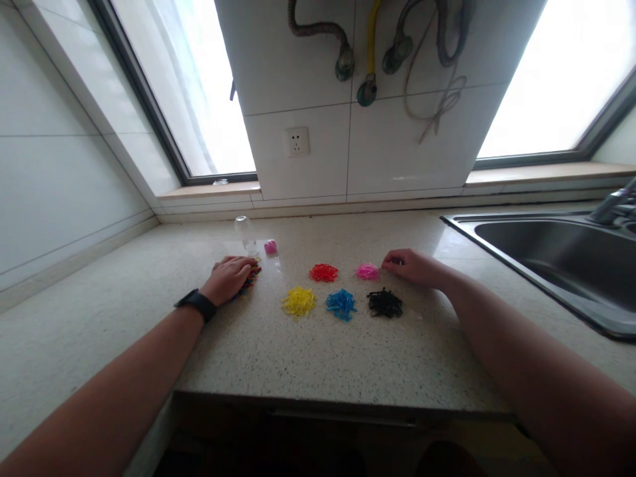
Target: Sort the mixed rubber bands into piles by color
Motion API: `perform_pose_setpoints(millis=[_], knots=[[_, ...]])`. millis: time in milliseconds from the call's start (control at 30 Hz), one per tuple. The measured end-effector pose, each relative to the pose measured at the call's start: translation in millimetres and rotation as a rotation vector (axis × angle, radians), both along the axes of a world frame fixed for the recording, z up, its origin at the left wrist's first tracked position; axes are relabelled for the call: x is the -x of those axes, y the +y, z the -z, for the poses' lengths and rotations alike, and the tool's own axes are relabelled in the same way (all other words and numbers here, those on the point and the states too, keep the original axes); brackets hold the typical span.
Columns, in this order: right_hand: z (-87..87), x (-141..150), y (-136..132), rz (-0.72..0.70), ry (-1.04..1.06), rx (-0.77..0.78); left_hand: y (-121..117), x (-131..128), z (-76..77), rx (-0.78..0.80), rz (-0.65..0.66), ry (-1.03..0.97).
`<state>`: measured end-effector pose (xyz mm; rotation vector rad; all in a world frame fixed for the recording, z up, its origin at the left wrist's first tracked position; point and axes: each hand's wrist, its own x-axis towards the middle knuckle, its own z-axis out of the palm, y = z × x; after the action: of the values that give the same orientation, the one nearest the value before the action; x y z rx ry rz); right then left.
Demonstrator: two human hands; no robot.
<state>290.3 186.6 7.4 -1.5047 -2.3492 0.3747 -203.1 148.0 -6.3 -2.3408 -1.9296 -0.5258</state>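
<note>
My left hand point(231, 275) lies flat, palm down, on a pile of mixed-colour small bands point(253, 278), partly hidden under it. At the right, my right hand point(400, 263) has its fingers curled together beside a pink pile of bands point(367, 271); whatever it may hold is too small to see. Left of the pink pile sits a red pile point(324, 272). Nearer to me are a yellow pile point(299, 302), a blue pile point(341, 304) and a black pile point(385, 303), spread in a row.
Behind my left hand stands a clear bottle point(244, 234), with a small pink object point(270, 247) to its right. A steel sink point(546, 258) is set into the speckled counter point(308, 358) at the right. Pipes and a wall socket point(298, 141) are at the back.
</note>
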Motion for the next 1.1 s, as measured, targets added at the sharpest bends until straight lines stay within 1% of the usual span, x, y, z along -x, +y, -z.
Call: perform_pose_setpoints(millis=[233, 567, 700, 933, 1100], knots=[[-0.2, 0, 0, 0.007, -0.009, 0.002, -2, -3, -3.8, -0.050, 0.003, -0.016], [3.7, -3, 4, -0.006, 0.019, 0.019, -2, -8, -7.1, -0.234, 0.056, -0.095], [4.3, -3, 5, -0.008, 0.027, 0.015, -3, -8, -6.6, -0.280, 0.063, -0.122], [5.4, -4, 5, -0.012, 0.065, -0.007, -6, -12, -8.0, -0.303, 0.038, -0.231], [8.8, -7, 8, 0.032, 0.198, -0.031, -13, -27, -16.1, -0.278, 0.049, -0.354]])
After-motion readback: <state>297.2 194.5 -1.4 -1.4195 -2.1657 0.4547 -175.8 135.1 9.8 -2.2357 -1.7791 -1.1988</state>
